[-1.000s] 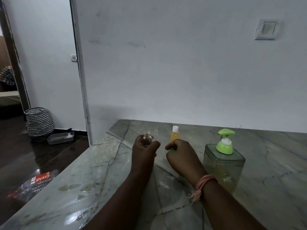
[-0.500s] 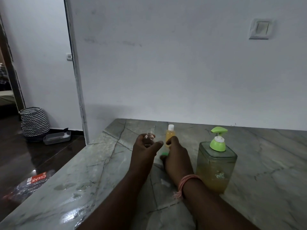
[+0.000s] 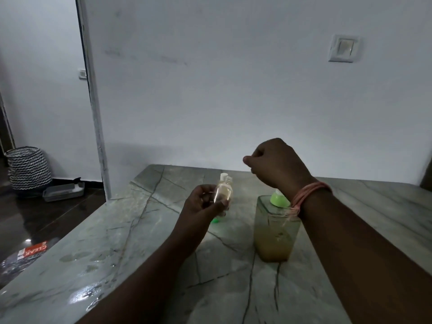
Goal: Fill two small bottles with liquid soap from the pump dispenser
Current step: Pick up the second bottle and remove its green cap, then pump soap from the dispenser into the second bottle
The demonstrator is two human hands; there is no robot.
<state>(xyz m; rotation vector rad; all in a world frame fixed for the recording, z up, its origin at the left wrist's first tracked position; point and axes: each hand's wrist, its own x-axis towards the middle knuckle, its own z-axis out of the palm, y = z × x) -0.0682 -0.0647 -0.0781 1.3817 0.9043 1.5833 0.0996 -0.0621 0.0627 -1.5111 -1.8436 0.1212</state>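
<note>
A small clear bottle (image 3: pixel 224 191) is held in the left hand (image 3: pixel 203 204), lifted clear of the table (image 3: pixel 112 242) and tilted slightly, to the left of the pump dispenser (image 3: pixel 274 228). The thumb and fingers are curled round its lower body; its neck is uncapped. A second small bottle (image 3: pixel 222 177), white-capped, is seen directly behind the first, largely hidden by it; whether it stands on the table cannot be told. A small green cap (image 3: pixel 215 220) is noted on the table just below the left hand, left of the dispenser.

The right hand (image 3: pixel 275 164) is raised above the dispenser, its fingers curled into a loose fist; whether anything is pinched in it cannot be told. A pink thread band (image 3: pixel 308 192) is worn on the right wrist, which covers part of the green pump head (image 3: pixel 278 198).

The dispenser stands upright on the table, its clear body holding yellowish soap in the lower part. Wet patches are noted on the table well to the left of the dispenser. A wall switch (image 3: pixel 344 48) is mounted above and to the right of it. A patterned basket (image 3: pixel 29 168) and a grey tray (image 3: pixel 63 191) are seen on the floor far to the left.
</note>
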